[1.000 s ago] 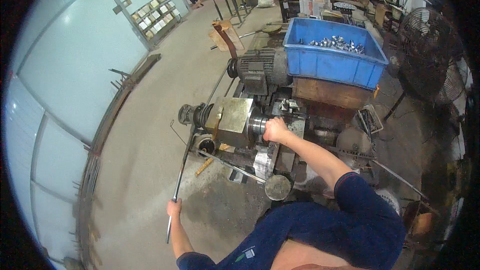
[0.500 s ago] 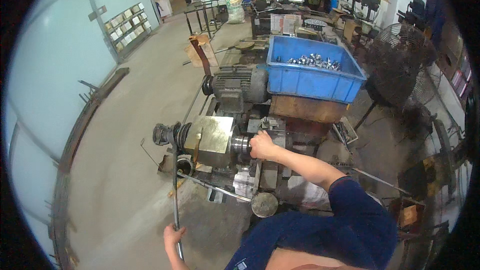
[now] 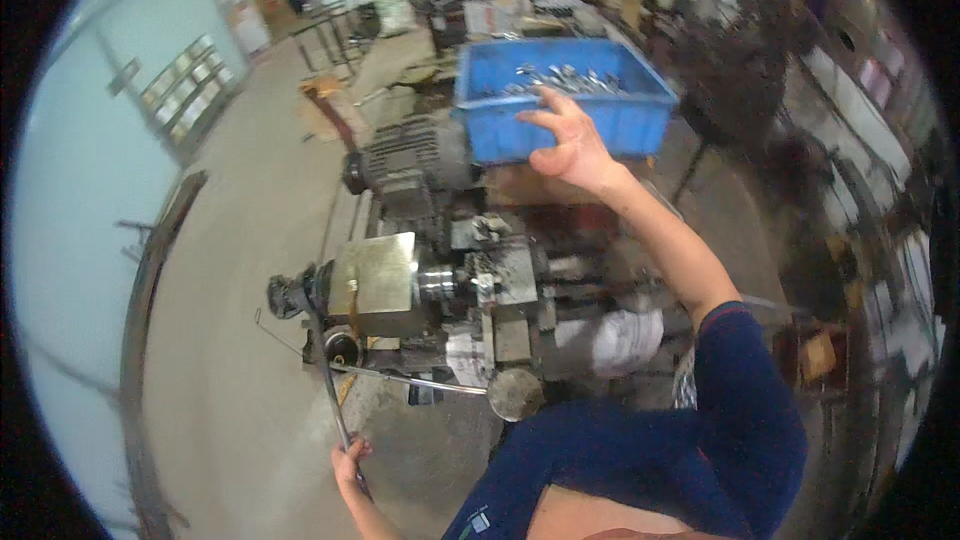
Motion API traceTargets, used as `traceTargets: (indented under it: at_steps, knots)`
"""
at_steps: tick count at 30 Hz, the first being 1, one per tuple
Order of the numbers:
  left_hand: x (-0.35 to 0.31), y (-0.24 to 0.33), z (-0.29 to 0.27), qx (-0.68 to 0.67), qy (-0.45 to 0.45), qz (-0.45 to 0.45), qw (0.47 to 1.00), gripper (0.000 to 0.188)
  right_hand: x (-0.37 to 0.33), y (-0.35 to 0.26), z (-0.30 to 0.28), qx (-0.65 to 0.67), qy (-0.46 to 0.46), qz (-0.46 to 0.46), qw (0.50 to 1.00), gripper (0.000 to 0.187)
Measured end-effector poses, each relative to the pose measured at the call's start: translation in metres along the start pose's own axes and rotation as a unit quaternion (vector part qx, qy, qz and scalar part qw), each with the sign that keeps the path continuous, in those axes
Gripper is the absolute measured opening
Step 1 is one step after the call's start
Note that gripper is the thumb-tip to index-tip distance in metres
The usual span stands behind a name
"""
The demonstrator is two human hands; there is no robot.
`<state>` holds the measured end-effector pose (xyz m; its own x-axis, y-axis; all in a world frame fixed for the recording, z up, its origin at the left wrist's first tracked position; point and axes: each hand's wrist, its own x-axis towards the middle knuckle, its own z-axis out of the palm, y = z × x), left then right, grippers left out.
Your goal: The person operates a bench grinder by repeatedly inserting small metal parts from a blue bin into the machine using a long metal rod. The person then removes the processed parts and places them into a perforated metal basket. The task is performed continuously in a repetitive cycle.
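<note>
My left hand (image 3: 350, 462) is wrapped round the lower end of a long metal lever (image 3: 331, 392), which runs up to the pulley end (image 3: 290, 294) of a small lathe. My right hand (image 3: 570, 143) is raised in front of a blue plastic bin (image 3: 492, 138). Its fingers are spread, and nothing shows between them. Inside the bin lies a heap of small shiny metal parts (image 3: 572, 78). Below that hand is the lathe, with a bright box-shaped headstock (image 3: 374, 275) and a round steel spindle nose (image 3: 436, 283). Motion blurs the view somewhat.
A finned electric motor (image 3: 405, 152) stands behind the headstock. A rod with a round end disc (image 3: 516, 395) sticks out near my body. White cloth (image 3: 625, 340) lies on the machine's right. A dark floor fan (image 3: 735, 70) stands beyond the bin, and a long beam (image 3: 150, 340) runs along the left wall.
My right hand has left the spindle nose and moved up and away to the bin, its fingers now spread. The left hand still grips the lever. The whole view has shifted.
</note>
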<state>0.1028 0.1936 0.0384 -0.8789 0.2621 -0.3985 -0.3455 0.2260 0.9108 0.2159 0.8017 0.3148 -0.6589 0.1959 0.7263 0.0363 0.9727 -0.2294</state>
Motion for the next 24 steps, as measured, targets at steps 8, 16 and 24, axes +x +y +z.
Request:
traceTargets:
  at_steps: [8,16,24]
  knots:
    - [0.006,-0.008,-0.002,0.036,0.012,-0.025,0.999,0.043,-0.247,0.078,-0.056,-0.001,-0.024,0.286,0.958,0.039]
    - [0.007,-0.008,-0.003,0.020,-0.035,-0.100,0.994,0.046,-0.509,0.064,-0.112,-0.248,-0.296,0.622,0.681,0.026]
    - [0.005,0.003,0.006,0.066,-0.028,-0.090,0.993,0.047,-0.555,0.019,-0.059,-0.171,-0.464,0.572,0.654,0.032]
